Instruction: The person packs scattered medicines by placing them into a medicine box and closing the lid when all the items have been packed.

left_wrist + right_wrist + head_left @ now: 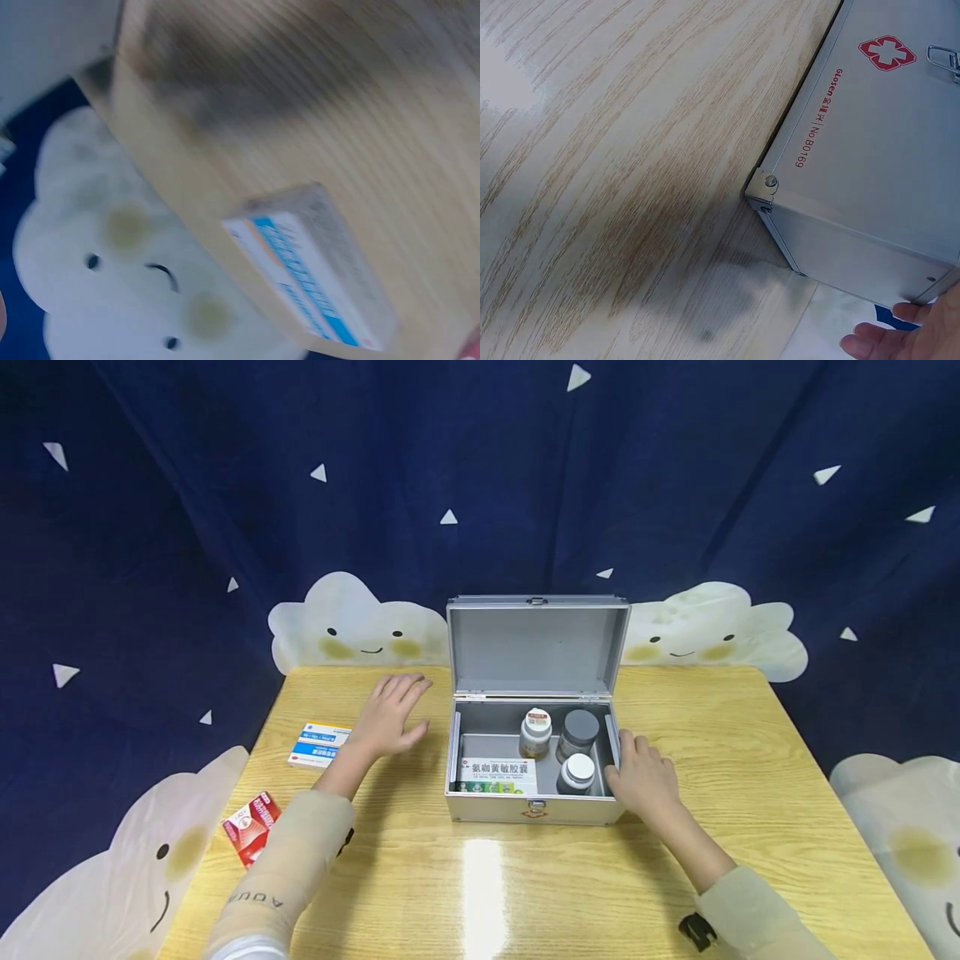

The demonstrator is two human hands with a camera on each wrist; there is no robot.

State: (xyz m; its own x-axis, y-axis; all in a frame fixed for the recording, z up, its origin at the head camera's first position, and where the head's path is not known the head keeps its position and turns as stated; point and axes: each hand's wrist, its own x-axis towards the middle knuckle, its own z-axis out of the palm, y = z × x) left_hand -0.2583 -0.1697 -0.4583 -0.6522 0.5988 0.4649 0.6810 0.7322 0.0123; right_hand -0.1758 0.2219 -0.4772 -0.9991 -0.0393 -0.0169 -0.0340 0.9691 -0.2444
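Observation:
A silver metal first-aid case (491, 807) with a red cross emblem stands on the table, its lid (534, 652) raised. My right hand (647, 778) grips its right wall at the rim, thumb on top, fingers along the outside. Inside are a white bottle with a red-and-white cap label (536, 735), a dark grey-capped bottle (579, 732), a white-capped bottle (577, 774) and a white-green medicine box (498, 774). My left hand (388, 714) is left of the case, fingers spread, holding nothing. Left of it lies a blue-and-white medicine box (318, 745), also in the left wrist view.
A red medicine box (252, 827) lies at the table's left side, partly behind my left forearm. The wooden table (547, 885) ends at a dark blue curtain (480, 460) printed with clouds and triangles.

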